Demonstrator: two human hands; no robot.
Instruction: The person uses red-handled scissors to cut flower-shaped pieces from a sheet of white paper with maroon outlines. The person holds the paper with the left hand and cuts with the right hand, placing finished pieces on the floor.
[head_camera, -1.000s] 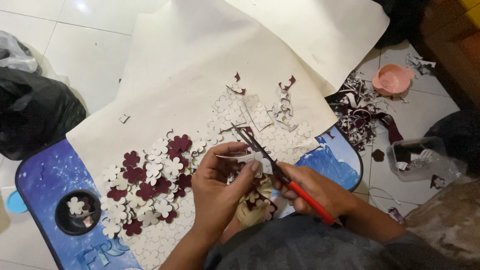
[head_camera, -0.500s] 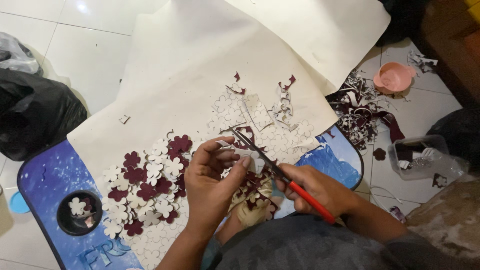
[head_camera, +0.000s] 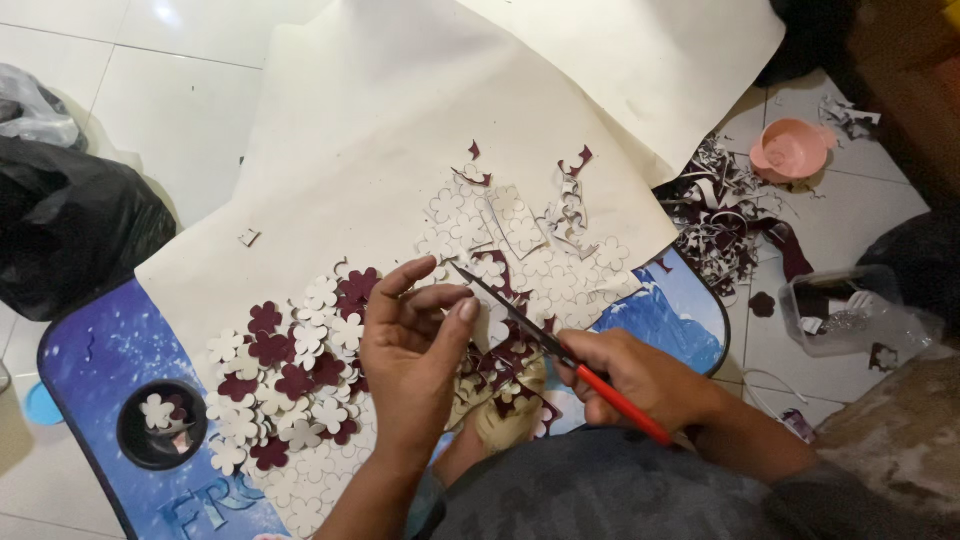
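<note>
Red-handled scissors (head_camera: 560, 355) gripped in right hand (head_camera: 640, 380) — left hand (head_camera: 415, 350) pinches a small cutout, fingers curled.

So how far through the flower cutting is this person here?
Done: a pile of cut cream and maroon flowers lies on the blue tray. In hand: the right hand works red-handled scissors at a piece that the left hand pinches. Left: traced, uncut flowers on the cream sheet.

White tiled floor (head_camera: 150, 90), dim light
</note>
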